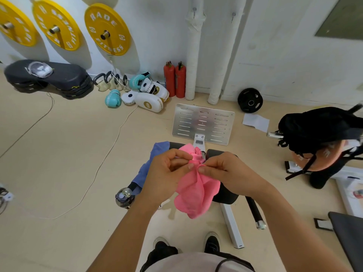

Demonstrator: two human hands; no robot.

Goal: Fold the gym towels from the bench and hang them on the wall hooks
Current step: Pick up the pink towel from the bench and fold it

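A pink towel [196,191] hangs crumpled in the air above the black bench [225,195]. My left hand [167,171] pinches its upper edge from the left. My right hand [225,171] pinches the same edge from the right, fingertips nearly meeting the left ones. A blue towel [149,167] lies draped over the bench's left side, partly hidden behind my left hand. Two wall hooks [194,10] [233,15] are fixed high on the white wall ahead, both bare.
A metal footplate [203,122] stands beyond the bench. Two red fire extinguishers [174,79], boxing gloves and pads [145,93] and kettlebells line the wall. A black backpack [318,130] sits at the right. A cable [94,173] runs across the floor at left.
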